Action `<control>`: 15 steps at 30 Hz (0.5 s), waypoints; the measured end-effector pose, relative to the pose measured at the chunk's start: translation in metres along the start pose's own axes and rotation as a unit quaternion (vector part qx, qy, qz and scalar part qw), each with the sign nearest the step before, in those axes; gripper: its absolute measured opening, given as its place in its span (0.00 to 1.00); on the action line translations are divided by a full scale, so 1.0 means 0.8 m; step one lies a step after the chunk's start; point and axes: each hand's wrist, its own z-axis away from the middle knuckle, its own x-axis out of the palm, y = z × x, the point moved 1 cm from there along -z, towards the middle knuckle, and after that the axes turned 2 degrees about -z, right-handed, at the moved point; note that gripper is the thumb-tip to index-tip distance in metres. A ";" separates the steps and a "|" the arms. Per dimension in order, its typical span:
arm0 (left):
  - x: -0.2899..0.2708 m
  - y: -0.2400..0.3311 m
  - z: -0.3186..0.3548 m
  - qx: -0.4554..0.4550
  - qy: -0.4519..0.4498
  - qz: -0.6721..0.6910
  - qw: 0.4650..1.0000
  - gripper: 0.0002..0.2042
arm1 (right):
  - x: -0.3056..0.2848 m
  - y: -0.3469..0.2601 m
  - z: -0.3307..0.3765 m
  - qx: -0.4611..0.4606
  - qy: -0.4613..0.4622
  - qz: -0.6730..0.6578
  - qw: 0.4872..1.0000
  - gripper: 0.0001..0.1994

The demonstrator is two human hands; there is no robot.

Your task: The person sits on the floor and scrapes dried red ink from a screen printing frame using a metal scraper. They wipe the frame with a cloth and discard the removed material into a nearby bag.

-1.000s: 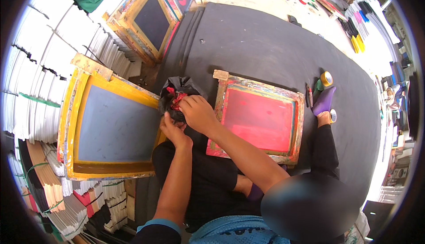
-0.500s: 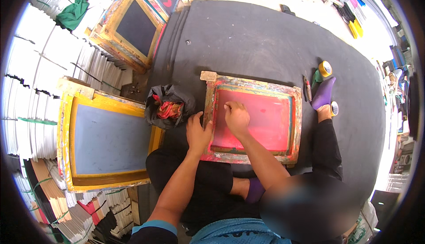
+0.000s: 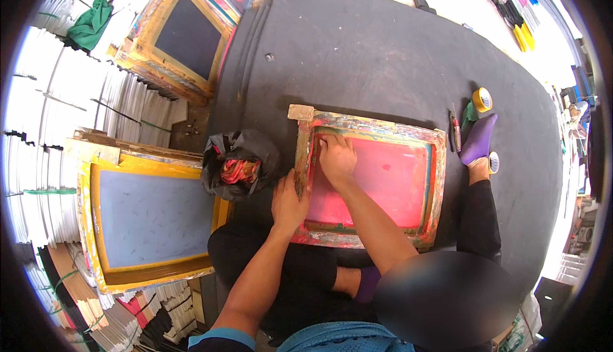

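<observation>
A screen printing frame point(image 3: 371, 124) with paint-smeared wooden sides and a pink-stained mesh point(image 3: 393, 179) lies flat before me. My left hand point(image 3: 290, 204) grips its left side, with the thumb over the wood and the fingers along the outer edge. Inside the frame, my right hand point(image 3: 337, 158) presses on the upper left part of the mesh. Its fingers are bent and closed; whatever they may hold is hidden under them.
Left of the frame stands a black plastic bag point(image 3: 258, 154) with red-stained cloth point(image 3: 239, 171). A yellow-edged screen point(image 3: 156, 218) leans beside stacked white sheets point(image 3: 70, 90). At right lie yellow tape point(image 3: 483, 99) and a red-handled tool point(image 3: 455, 132), near my purple-socked foot point(image 3: 480, 138).
My right hand has moved slightly up and left across the mesh toward its upper left corner. My left hand stays on the frame's side. The whole view has shifted a little.
</observation>
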 end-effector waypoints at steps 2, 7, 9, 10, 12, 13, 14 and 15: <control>-0.001 0.000 -0.001 0.000 0.000 0.002 1.000 0.33 | 0.003 -0.003 -0.004 -0.010 0.013 -0.008 1.000 0.07; -0.003 0.005 -0.001 0.001 0.006 0.003 1.000 0.32 | 0.020 -0.005 -0.011 -0.032 0.036 0.016 0.999 0.06; -0.002 0.005 -0.002 0.005 0.009 0.008 1.000 0.32 | 0.026 -0.006 -0.012 -0.038 0.045 0.028 0.998 0.07; -0.002 0.004 -0.002 0.004 0.008 0.008 1.000 0.32 | 0.028 -0.006 -0.013 -0.040 0.046 0.037 0.997 0.07; -0.003 0.004 -0.002 0.003 0.007 0.007 1.000 0.32 | 0.032 -0.006 -0.014 -0.043 0.050 0.056 0.996 0.06; -0.003 0.004 -0.002 0.002 0.007 0.009 1.000 0.32 | 0.035 -0.006 -0.015 -0.053 0.053 0.074 0.994 0.06; -0.003 0.005 -0.003 0.001 0.007 0.011 1.000 0.32 | 0.037 -0.006 -0.015 -0.062 0.056 0.092 0.992 0.05; -0.004 0.005 -0.003 0.000 0.006 0.013 1.000 0.32 | 0.040 -0.005 -0.015 -0.072 0.060 0.111 0.989 0.05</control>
